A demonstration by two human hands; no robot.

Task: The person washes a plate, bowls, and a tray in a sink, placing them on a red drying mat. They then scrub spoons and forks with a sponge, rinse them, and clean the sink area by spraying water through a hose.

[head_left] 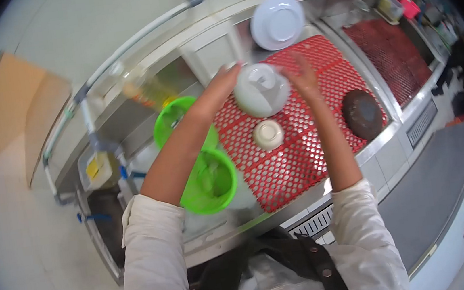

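A white bowl (262,90), its base facing up, is over the red perforated mat (303,162). My left hand (229,76) is at the bowl's left edge, its fingers blurred and partly hidden. At the bowl's right side is my right hand (300,76), with its fingers apart and blurred; whether it touches the rim is unclear. Just below the bowl, a smaller cream bowl (268,134) sits on the mat. A large white plate (277,22) leans at the mat's back edge. To the right, a dark round object (362,114) lies on the mat.
Two green basins (208,181) stand left of the mat, near a bottle of yellow liquid (150,91). A plastic tub (97,168) with something yellow is farther left. Another red mat (389,59) lies at the right. Pipes (137,36) run along the wall.
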